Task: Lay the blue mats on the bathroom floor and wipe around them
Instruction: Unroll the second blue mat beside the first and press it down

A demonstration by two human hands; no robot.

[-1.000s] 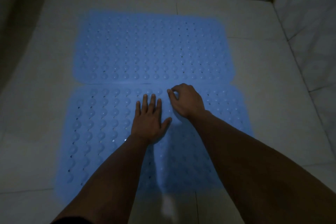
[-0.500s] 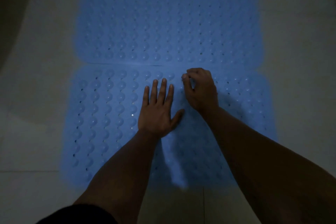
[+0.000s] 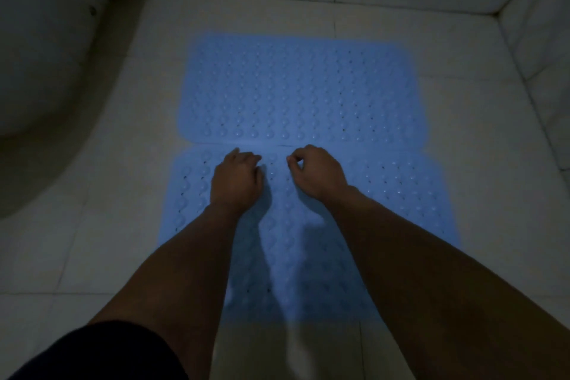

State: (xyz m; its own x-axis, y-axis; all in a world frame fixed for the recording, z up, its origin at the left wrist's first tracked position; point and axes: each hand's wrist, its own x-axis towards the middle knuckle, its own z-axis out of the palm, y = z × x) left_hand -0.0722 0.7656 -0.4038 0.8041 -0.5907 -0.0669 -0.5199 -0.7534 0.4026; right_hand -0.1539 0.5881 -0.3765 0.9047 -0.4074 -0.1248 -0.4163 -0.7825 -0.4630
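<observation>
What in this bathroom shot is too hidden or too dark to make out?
Head view only:
- Near mat: its middle and front edge are covered by both forearms.
- Left hand and right hand: fingertips curl under, so any grip on the mat is unclear.
- Rounded fixture: cut off at the left edge, dim.

Pretty dim and grainy overall, corners fall off dark, arms throw soft shadows on the mat (image 3: 296, 95), wide-angle bends the edges.

Two light-blue rectangular rubber mats, studded with round bumps and small holes, lie flat on the tiled floor. The far mat (image 3: 302, 92) meets the near mat (image 3: 401, 194) edge to edge, near the floor's far-right corner.
</observation>
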